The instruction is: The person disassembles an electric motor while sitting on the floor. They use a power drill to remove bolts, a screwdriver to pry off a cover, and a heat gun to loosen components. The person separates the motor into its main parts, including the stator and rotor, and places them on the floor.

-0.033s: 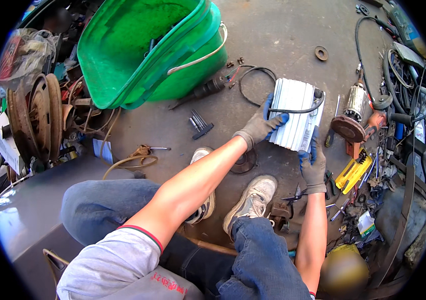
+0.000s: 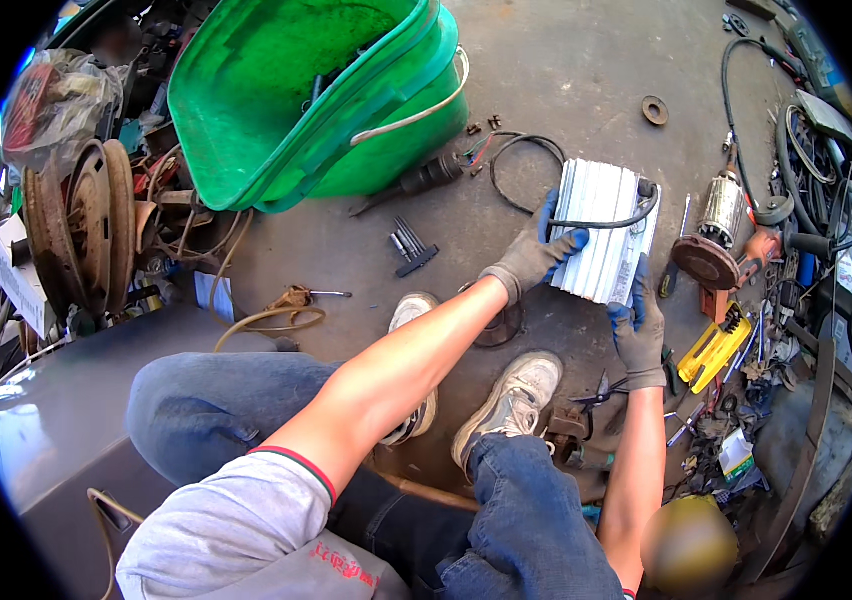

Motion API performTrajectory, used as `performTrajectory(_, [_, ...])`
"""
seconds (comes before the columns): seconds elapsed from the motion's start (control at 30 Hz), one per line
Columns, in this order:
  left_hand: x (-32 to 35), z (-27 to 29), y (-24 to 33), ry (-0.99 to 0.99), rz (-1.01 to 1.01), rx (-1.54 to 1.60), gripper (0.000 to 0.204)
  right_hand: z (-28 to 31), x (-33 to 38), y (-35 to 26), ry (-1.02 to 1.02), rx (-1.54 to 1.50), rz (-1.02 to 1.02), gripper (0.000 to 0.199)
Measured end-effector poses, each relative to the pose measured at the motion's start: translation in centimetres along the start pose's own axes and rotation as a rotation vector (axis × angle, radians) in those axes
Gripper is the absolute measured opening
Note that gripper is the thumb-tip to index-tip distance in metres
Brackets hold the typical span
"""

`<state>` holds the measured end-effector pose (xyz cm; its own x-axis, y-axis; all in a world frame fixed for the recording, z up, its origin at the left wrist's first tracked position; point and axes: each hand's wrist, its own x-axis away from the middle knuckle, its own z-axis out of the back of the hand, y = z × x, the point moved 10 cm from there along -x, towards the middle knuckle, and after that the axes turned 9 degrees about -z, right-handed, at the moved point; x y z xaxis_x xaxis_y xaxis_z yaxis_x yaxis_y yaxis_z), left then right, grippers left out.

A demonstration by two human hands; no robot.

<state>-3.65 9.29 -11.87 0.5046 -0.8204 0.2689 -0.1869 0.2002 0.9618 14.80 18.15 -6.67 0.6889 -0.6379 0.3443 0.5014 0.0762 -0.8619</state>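
A silver finned metal box (image 2: pixel 601 235) is held up between my two gloved hands. My left hand (image 2: pixel 536 250) grips its left side, thumb and fingers on the edge and ribbed face. At the lower right corner, my right hand (image 2: pixel 638 330) has its fingers closed on the box, partly behind it. A thick black cable (image 2: pixel 601 224) crosses the ribbed face from a fitting at the upper right corner. The cable loops away to the left and ends in thin coloured wires by a black plug-like piece (image 2: pixel 429 175).
A green tub (image 2: pixel 346 165) with a handle stands at the upper left, beside rusty wheels (image 2: pixel 101 225). On the right lie an angle grinder (image 2: pixel 736 260), a yellow bit case (image 2: pixel 714 348) and many loose tools. A hex key set (image 2: pixel 413 250) and metal ring (image 2: pixel 654 110) lie on the floor.
The whole view has shifted slightly, so everything sits a little further right. Both hands keep the same hold on the finned box.
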Motion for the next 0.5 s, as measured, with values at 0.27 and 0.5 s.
performTrajectory(0.27, [-1.4, 1.1, 2.4, -0.184, -0.101, -0.157, 0.072, 2.3, -2.6, -1.8, -0.078, 0.133, 0.045, 0.075])
performTrajectory(0.5, [9.0, 18.8, 2.5, -0.926, 0.582, -1.615, 0.052, 3.7, -0.6, -1.8, 0.067, 0.106, -0.168, 0.070])
